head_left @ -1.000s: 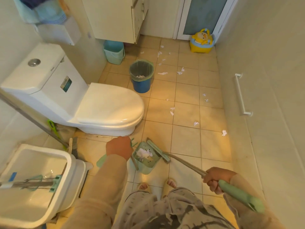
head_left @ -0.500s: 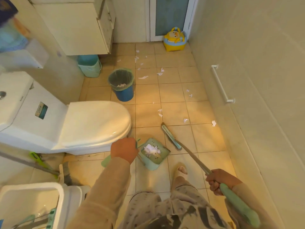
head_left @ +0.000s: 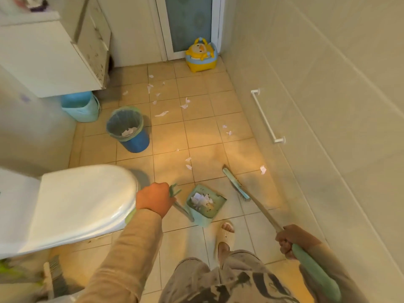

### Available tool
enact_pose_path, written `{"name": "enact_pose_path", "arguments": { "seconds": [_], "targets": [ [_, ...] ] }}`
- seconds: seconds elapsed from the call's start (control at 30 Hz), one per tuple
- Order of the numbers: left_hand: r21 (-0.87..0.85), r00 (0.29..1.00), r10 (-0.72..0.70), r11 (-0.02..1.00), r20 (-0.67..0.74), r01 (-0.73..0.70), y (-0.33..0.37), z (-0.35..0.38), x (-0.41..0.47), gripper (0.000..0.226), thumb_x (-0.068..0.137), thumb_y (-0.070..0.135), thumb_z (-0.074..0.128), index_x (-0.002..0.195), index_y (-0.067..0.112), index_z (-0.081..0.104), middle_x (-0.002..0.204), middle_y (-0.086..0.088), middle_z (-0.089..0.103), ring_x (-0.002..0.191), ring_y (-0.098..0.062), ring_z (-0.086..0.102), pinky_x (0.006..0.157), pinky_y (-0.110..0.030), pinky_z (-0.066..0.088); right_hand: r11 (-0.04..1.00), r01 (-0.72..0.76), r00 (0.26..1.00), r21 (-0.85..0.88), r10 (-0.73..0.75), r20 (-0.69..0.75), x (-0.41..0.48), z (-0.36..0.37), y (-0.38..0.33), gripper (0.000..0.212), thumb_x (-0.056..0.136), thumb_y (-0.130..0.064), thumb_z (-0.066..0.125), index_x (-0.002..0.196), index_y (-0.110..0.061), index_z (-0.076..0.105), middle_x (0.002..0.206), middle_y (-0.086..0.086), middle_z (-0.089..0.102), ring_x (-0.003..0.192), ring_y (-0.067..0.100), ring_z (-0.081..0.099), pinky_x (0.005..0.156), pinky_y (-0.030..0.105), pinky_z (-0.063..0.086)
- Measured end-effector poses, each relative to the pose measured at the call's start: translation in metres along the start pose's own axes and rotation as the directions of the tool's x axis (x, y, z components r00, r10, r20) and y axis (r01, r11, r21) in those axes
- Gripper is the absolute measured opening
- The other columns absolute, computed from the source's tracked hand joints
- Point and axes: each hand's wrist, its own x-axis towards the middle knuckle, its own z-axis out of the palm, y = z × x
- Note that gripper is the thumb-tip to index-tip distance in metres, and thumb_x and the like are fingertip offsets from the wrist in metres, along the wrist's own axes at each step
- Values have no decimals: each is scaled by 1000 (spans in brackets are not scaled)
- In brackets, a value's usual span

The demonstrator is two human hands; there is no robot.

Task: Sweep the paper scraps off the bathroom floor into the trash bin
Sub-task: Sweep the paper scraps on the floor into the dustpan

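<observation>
Bathroom: left grip (head_left: pixel 154 199) clasps scrap-filled dustpan (head_left: pixel 204 205), right grip (head_left: pixel 288 240) clasps broom (head_left: pixel 236 184).

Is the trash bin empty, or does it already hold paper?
Not empty. The trash bin stands upright with its liner open, and white crumpled paper lies at the bottom. How much is under it, cannot tell.

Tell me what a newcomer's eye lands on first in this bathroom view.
White paper scraps dot the tan floor tiles toward the door, and more sit in the green dustpan held by the left hand. The right hand grips a green broom angled beside the pan. A blue trash bin stands past the white toilet, and a yellow duck potty sits by the door.
</observation>
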Motion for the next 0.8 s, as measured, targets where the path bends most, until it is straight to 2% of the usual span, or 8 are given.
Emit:
{"name": "enact_pose_path", "arguments": {
  "seconds": [0.13, 0.23, 0.37, 0.47, 0.53, 0.63, 0.73, 0.8],
  "targets": [
    [9, 1000, -3, 1000, 15, 3, 33, -21, 32, 33, 86, 47, 58, 103, 19, 64, 102, -6, 69, 94, -27, 66, 77, -31, 50, 998, 34, 999, -56, -35, -23, 15, -48, -50, 35, 90, 8, 41, 60, -10, 37, 32, 4, 36, 21, 11, 36, 34, 11, 31],
    [15, 1000, -2, 1000, 29, 2, 51, -33, 50, 33, 86, 45, 59, 105, 18, 63, 104, -7, 68, 96, -28, 65, 77, -32, 50, 972, 86, 993, -220, -102, -65, 29, -72, -95, 35, 88, 6, 39, 57, -11, 36, 31, 4, 37, 23, 12, 36, 35, 13, 31],
    [43, 999, 11, 999, 37, -13, 70, -42, 66, 33, 88, 43, 58, 108, 16, 62, 107, -9, 67, 98, -30, 64, 78, -32, 49, 920, 144, 980, -366, -183, -76, 43, -76, -149, 29, 87, 6, 40, 61, -6, 40, 40, 8, 41, 40, 20, 41, 43, 24, 34],
    [75, 999, 30, 997, 41, -33, 79, -43, 74, 31, 88, 42, 58, 106, 16, 63, 105, -8, 68, 97, -30, 65, 76, -32, 48, 899, 138, 981, -415, -181, -65, 55, -67, -181, 34, 90, -1, 43, 57, -4, 42, 34, 7, 47, 32, 19, 46, 37, 21, 37],
    [84, 999, 27, 996, 43, -30, 78, -45, 80, 31, 88, 41, 58, 106, 16, 63, 104, -9, 68, 95, -30, 65, 75, -32, 48, 881, 94, 987, -464, -144, -74, 61, -59, -190, 38, 91, -4, 43, 54, -3, 43, 28, 6, 46, 40, 21, 46, 44, 25, 37],
    [78, 998, 16, 997, 57, -20, 70, -44, 88, 32, 88, 42, 58, 106, 16, 64, 103, -9, 68, 95, -30, 65, 76, -33, 49, 894, 100, 990, -437, -133, -46, 69, -41, -186, 27, 87, -2, 44, 60, -6, 45, 48, 8, 48, 51, 20, 42, 52, 25, 36],
    [87, 998, 31, 996, 53, -36, 65, -44, 92, 32, 88, 42, 58, 105, 16, 64, 102, -8, 69, 93, -29, 66, 75, -33, 50, 907, 31, 999, -421, -46, -26, 69, -25, -156, 26, 85, -1, 44, 60, -6, 43, 42, 7, 46, 47, 20, 41, 48, 24, 35],
    [90, 998, 43, 995, 50, -47, 66, -44, 94, 30, 89, 41, 58, 105, 16, 64, 103, -8, 69, 94, -29, 66, 75, -32, 50, 893, 57, 998, -447, -55, 16, 63, -18, -133, 22, 83, -1, 47, 63, -10, 44, 49, 5, 51, 43, 17, 48, 40, 19, 39]
  ]
}}
